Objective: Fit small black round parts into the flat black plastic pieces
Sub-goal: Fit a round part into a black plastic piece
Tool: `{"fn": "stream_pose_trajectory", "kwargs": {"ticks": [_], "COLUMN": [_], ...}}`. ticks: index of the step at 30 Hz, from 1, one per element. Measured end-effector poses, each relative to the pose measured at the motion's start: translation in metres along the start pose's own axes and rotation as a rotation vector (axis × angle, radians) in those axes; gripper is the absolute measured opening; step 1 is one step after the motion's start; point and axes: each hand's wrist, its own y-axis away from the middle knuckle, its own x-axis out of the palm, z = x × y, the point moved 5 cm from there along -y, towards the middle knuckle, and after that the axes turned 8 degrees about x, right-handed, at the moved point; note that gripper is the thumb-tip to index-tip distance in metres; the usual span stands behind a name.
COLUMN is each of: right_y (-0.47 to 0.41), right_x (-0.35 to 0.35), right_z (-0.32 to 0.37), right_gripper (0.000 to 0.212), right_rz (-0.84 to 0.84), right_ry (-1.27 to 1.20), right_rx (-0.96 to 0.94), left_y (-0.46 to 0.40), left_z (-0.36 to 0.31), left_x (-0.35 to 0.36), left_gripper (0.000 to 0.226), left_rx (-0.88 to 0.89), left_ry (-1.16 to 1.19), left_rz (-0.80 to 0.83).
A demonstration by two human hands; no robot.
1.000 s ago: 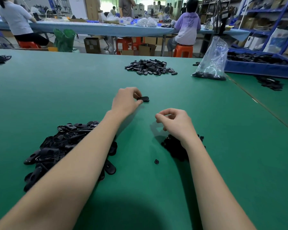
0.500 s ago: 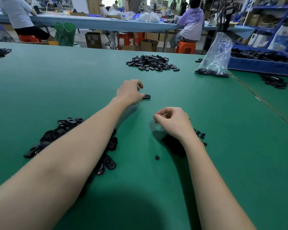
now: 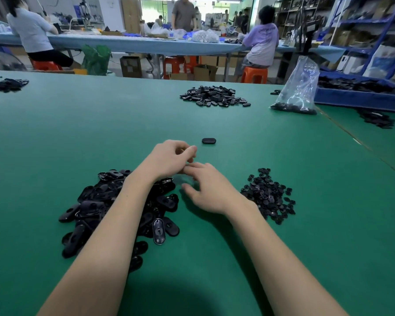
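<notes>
Flat black pieces (image 3: 123, 210) partly hidden under left forearm; left grip (image 3: 169, 160) curled, right grip (image 3: 205, 190) blurred, contents unclear.

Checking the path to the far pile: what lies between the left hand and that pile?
In the head view, one flat black piece lies alone beyond the left hand; otherwise bare green table up to the far pile.

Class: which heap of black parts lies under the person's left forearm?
The heap of flat pieces at near left; the small round parts lie right, another heap far across.
</notes>
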Motion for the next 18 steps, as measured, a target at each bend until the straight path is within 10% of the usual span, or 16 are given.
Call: {"fn": "stream_pose_trajectory", "kwargs": {"ticks": [18], "right_y": [0.005], "right_x": [-0.004], "right_z": [0.007], "right_gripper": [0.016], "right_rz": [-0.157], "right_ry": [0.055], "right_rx": [-0.014], "left_y": [0.005], "left_z": [-0.005], "left_x": [0.008], "left_gripper": [0.033], "left_rx": [0.029], "left_ry": [-0.016], "left_rz": [0.022]}}
